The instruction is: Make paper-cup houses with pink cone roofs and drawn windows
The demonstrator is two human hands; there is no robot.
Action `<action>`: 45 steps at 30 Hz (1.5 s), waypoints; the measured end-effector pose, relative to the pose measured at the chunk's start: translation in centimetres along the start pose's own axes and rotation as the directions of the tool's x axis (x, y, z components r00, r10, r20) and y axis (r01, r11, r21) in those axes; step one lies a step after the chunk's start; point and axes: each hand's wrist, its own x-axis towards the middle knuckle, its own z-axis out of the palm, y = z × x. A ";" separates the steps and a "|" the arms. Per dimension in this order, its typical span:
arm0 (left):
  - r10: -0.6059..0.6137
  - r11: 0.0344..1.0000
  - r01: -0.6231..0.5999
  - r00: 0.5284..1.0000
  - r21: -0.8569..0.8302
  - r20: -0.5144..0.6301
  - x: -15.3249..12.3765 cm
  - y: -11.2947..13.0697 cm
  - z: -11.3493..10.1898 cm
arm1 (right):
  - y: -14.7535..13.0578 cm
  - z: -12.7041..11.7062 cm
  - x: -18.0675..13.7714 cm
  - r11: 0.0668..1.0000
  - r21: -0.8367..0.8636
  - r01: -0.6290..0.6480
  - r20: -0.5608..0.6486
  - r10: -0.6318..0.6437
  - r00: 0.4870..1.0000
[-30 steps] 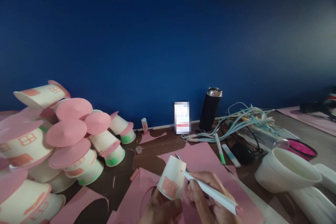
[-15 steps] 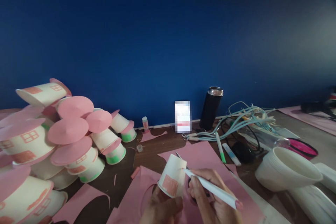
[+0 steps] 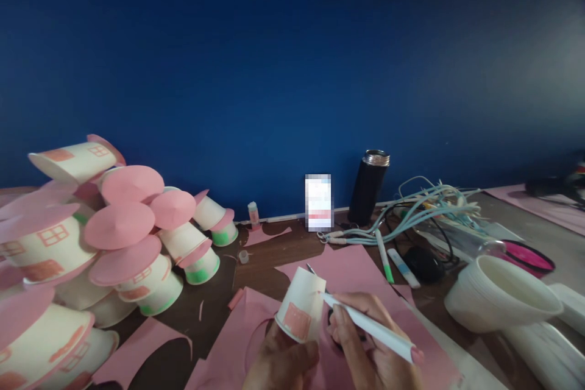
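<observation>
Cup (image 3: 297, 298) is leaning upside down over pink paper (image 3: 354, 268); left hand (image 3: 284, 361) is gripping it near the rim, right hand (image 3: 359, 341) is pinching white marker (image 3: 377, 332), nib meeting cup's side.

At lower centre, the paper cup (image 3: 300, 298) is white with a filled pinkish-red rectangle; the pen (image 3: 373, 326) is white, pink-ended. Pink paper (image 3: 350, 265) shows against the dark brown desk (image 3: 274, 251). At left, white cups (image 3: 68, 250) bear reddish window grids and green patches under pink cones (image 3: 119, 226). The wall (image 3: 256, 73) is deep blue, the bottle (image 3: 366, 189) black with a silver neck.
</observation>
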 end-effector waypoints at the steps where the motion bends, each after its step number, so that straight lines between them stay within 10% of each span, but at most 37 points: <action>1: 0.002 1.000 -0.002 1.000 0.006 0.005 0.0 0.0 0.0 | -0.1 0.1 0.0 1.000 0.012 -0.003 -0.020 0.003 1.000; 45: -0.036 0.999 0.036 0.999 0.021 -0.007 -0.6 0.5 1.1 | 0.1 -0.3 0.4 0.999 -0.031 0.043 -0.055 -0.044 0.998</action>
